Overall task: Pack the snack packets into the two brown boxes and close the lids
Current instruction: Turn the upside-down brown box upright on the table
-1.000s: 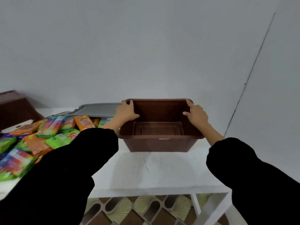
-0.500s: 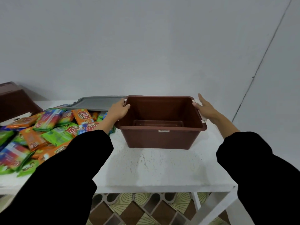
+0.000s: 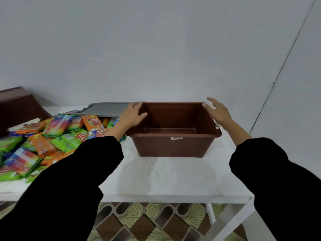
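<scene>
An empty brown box (image 3: 172,146) stands upright on the white table (image 3: 165,178), open at the top, with a barcode sticker on its front rim. My left hand (image 3: 132,116) rests on its left rim with fingers spread. At the right rim my right hand (image 3: 217,111) hovers with fingers apart, holding nothing. A heap of orange, green and blue snack packets (image 3: 45,138) covers the table's left part. A second brown box (image 3: 19,108) sits at the far left, partly out of frame. A grey lid (image 3: 109,108) lies behind the packets.
A grey wall rises right behind the table. The table's front edge and right corner are close to me, with a patterned tile floor (image 3: 149,221) below. A white card (image 3: 26,125) lies beside the far-left box.
The box has been set down flat on the table. My right hand has come off its rim and opened. My left hand has loosened to a flat rest on the left rim.
</scene>
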Demonstrator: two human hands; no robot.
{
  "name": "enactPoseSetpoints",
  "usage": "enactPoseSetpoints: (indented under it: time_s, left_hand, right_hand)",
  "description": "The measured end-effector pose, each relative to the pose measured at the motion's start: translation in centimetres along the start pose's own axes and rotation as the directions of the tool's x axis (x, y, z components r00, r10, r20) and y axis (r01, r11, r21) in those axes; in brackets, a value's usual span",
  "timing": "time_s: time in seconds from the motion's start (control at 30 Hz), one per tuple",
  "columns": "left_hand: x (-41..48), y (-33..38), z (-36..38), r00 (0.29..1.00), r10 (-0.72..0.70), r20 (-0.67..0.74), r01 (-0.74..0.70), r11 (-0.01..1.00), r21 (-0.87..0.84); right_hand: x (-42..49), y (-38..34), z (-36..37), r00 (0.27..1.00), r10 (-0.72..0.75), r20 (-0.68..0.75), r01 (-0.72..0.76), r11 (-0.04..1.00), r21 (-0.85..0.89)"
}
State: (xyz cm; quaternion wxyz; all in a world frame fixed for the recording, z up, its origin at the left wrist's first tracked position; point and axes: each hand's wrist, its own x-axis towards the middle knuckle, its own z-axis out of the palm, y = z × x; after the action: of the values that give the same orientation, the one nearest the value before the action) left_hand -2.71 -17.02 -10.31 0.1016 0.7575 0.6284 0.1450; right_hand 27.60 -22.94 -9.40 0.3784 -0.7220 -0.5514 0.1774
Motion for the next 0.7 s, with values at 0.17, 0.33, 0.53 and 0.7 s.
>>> enactPoseSetpoints:
  time_s: [0.17, 0.33, 0.53, 0.7]
  left_hand:
    - [-0.6, 0.7, 0.7, 0.998, -0.024, 0.05, 0.016, 0.987, 0.158]
    - [-0.7, 0.5, 0.4, 0.998, -0.022, 0.06, 0.016, 0.995, 0.102]
    - [0.1, 0.1, -3.0, 0.998, 0.004, -0.063, -0.009, 0.996, -0.09]
    - [1.5, -2.0, -6.7, 0.992, -0.08, -0.101, 0.069, 0.991, -0.115]
  right_hand:
    - [-0.9, -0.2, 1.6, 0.991, -0.055, 0.125, 0.099, 0.918, -0.384]
    - [-0.9, -0.4, 1.5, 0.991, -0.033, 0.128, 0.082, 0.91, -0.406]
    - [0.8, -2.9, 0.3, 0.982, -0.121, 0.144, 0.163, 0.93, -0.329]
    - [4.0, -8.8, 1.1, 0.95, -0.221, 0.222, 0.266, 0.943, -0.199]
